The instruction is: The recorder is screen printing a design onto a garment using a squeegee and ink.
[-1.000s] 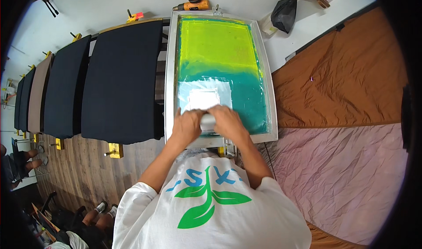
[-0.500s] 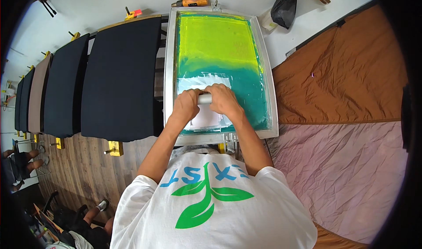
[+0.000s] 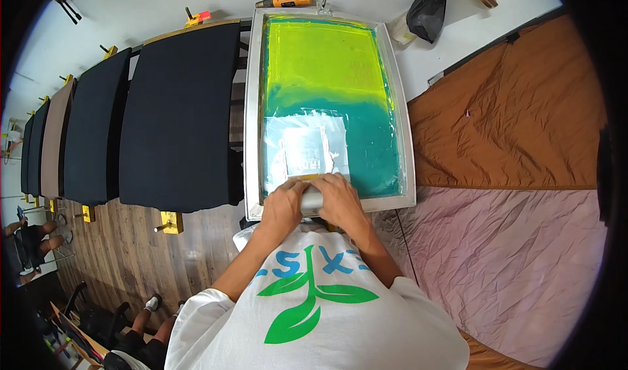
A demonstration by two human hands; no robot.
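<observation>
A screen-printing frame (image 3: 405, 121) with a pale rim lies in front of me. Its mesh is yellow-green at the far part and teal (image 3: 373, 151) at the near part. Near the lower left of the mesh is a pale rectangle (image 3: 306, 151) with white ink along its sides. Both my hands grip a squeegee (image 3: 312, 201) at the frame's near edge: my left hand (image 3: 281, 208) on its left end, my right hand (image 3: 341, 203) on its right. Its grey handle shows between them, tilted toward me, and a strip of yellowish blade shows beyond the fingers.
Black fabric-covered boards (image 3: 180, 115) stand in a row to the left, a brown one (image 3: 57, 134) among them. An orange heat gun (image 3: 288, 0) lies beyond the frame. Brown (image 3: 510, 121) and pinkish (image 3: 497, 252) cloth spreads at right. People sit at lower left.
Both hands have drawn the squeegee toward me, from the middle of the pale rectangle to the frame's near edge. More of the rectangle and its white ink now shows.
</observation>
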